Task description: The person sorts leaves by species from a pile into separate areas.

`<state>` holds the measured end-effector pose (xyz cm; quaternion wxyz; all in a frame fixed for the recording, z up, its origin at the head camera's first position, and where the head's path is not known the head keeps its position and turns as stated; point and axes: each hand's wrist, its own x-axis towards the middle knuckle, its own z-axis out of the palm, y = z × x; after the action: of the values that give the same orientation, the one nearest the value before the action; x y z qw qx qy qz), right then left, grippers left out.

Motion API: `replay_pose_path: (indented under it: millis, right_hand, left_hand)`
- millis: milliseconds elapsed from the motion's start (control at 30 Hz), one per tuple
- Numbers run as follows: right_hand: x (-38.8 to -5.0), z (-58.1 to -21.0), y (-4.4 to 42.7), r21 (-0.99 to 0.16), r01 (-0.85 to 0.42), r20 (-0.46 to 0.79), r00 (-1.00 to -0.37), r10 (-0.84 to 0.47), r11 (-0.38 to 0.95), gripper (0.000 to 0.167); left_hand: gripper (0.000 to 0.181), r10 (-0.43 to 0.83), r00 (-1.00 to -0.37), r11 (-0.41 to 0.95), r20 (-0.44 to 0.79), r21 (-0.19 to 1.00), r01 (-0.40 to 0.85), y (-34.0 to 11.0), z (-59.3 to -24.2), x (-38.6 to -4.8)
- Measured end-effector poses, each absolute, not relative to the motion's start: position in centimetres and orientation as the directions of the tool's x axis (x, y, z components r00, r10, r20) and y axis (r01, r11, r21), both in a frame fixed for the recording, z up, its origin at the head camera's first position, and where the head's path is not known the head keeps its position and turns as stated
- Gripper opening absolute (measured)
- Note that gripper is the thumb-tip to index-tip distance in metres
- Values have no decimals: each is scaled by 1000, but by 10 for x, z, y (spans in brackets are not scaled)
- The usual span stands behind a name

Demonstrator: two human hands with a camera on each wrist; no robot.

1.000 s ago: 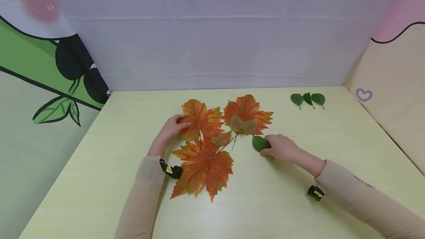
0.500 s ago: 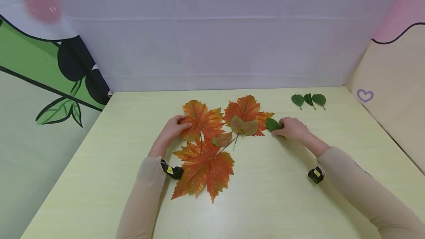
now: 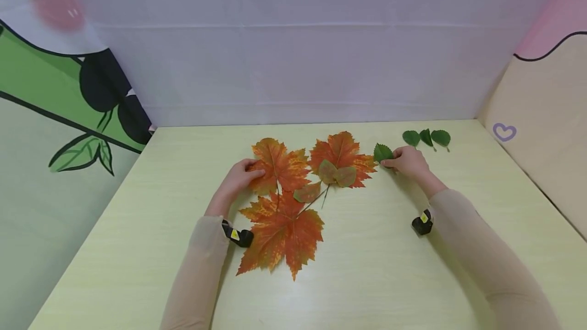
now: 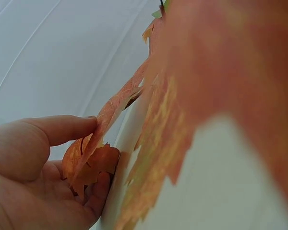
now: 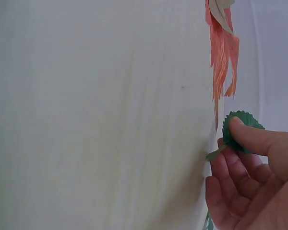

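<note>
My left hand (image 3: 236, 181) pinches the left edge of the upper-left orange maple leaf (image 3: 281, 164); the left wrist view shows the thumb on top and curled fingers beneath the leaf (image 4: 93, 160). Between thumb and fingers of my right hand (image 3: 411, 163) is a small green leaf (image 3: 382, 152), just right of the upper-right orange leaf (image 3: 339, 149). Its stem and toothed edge show in the right wrist view, where the hand (image 5: 259, 177) grips it. A larger orange leaf (image 3: 286, 228) lies below, with small brownish-green leaves (image 3: 345, 176) at the stems.
Three small green leaves (image 3: 426, 137) lie in a row at the back right of the pale table (image 3: 367, 269). A plain whitish cloth wall (image 3: 293, 65) stands behind the table, with printed panels at either side.
My right hand has moved the green leaf away from me and to the right, from below the upper-right orange leaf to beside it. My left hand has stayed on its leaf.
</note>
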<state>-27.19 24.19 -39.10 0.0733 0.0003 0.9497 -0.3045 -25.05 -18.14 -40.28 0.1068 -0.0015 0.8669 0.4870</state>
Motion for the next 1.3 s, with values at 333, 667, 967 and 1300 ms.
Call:
replay_pose_path:
  millis: [333, 667, 967, 1300]
  right_hand:
    - [-294, -391, 248, -597, 150, -128, -988, 92, 788, 37]
    - [-305, -393, 253, -633, 319, -167, -946, 277, 706, 37]
    - [-306, -392, 254, -625, 434, -215, -895, 391, 649, 48]
    - [-316, -397, 250, -603, 461, -166, -871, 463, 651, 53]
  left_hand:
    - [52, 102, -978, 530, -180, 842, -100, -181, -402, -250]
    - [52, 106, -979, 531, -172, 842, -90, -181, -401, -249]
    - [53, 117, -979, 532, -166, 843, -79, -180, -406, -249]
    - [53, 106, -980, 548, -170, 832, -85, -182, -403, -248]
